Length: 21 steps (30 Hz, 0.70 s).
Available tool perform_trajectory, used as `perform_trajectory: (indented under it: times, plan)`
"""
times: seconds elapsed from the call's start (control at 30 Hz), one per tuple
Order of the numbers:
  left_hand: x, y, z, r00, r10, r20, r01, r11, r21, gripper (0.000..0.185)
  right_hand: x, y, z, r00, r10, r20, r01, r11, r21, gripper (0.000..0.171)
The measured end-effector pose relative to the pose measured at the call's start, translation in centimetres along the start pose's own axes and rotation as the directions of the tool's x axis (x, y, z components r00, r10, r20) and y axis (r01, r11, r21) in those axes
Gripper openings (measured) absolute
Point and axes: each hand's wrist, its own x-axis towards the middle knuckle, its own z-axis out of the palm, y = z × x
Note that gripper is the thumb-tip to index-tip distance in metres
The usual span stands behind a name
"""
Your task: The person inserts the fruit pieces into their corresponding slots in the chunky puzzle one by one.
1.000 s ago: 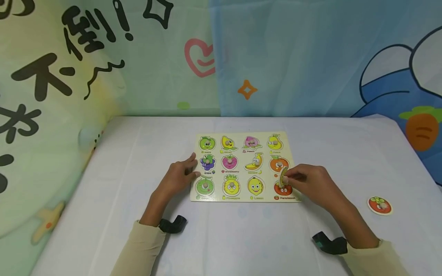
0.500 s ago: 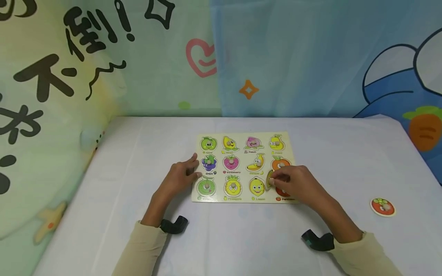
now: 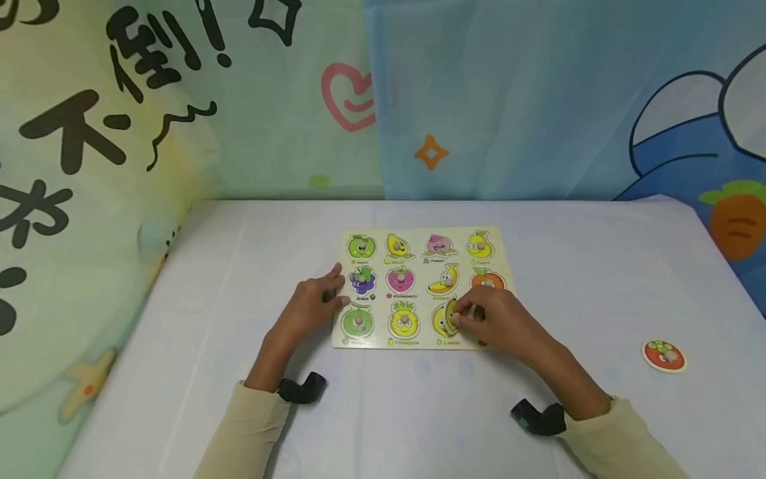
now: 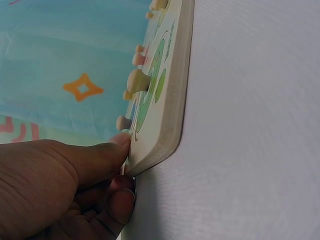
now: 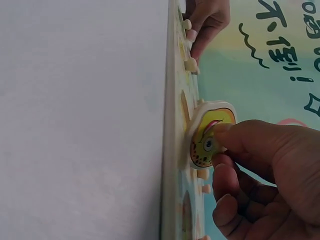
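A wooden fruit puzzle board (image 3: 419, 233) lies flat on the white table, with knobbed fruit pieces in most slots. My right hand (image 3: 463, 318) pinches the yellow lemon piece (image 3: 450, 314) by its knob and holds it tilted on edge over the lemon slot in the bottom row. In the right wrist view the lemon piece (image 5: 207, 137) leans against the board (image 5: 167, 150) between thumb and fingers of the right hand (image 5: 220, 150). My left hand (image 3: 332, 293) rests at the board's left edge; its fingers (image 4: 115, 145) press against the board's (image 4: 172, 100) rim.
A round red persimmon piece (image 3: 663, 354) lies loose on the table far right of the board. Printed curtains hang behind the table and along its left side. Black wrist straps (image 3: 302, 388) sit on both cream sleeves.
My right hand has carried the tilted lemon piece leftward, from over the persimmon slot to the lemon slot. The left hand has stayed at the board's edge.
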Motion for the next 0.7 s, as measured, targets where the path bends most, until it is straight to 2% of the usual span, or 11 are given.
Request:
perform_trajectory:
  times: [0.13,0.27,0.7]
  plan:
    - [0.0,-0.1,-0.1,1.000,-0.009,0.001,0.009,1.000,0.001,0.054,0.2,0.0,0.4,1.000,-0.011,-0.014,0.011,1.000,0.001,0.008]
    - [0.0,-0.1,-0.2,1.000,-0.008,0.007,0.008,1.000,-0.001,0.054,0.3,-0.3,0.8,1.000,0.003,0.007,-0.003,1.000,0.007,0.006]
    - [0.2,-0.2,-0.3,1.000,0.012,0.010,-0.012,1.000,-0.010,0.055,1.1,-1.1,1.8,0.997,0.059,0.056,-0.053,0.994,-0.099,0.003]
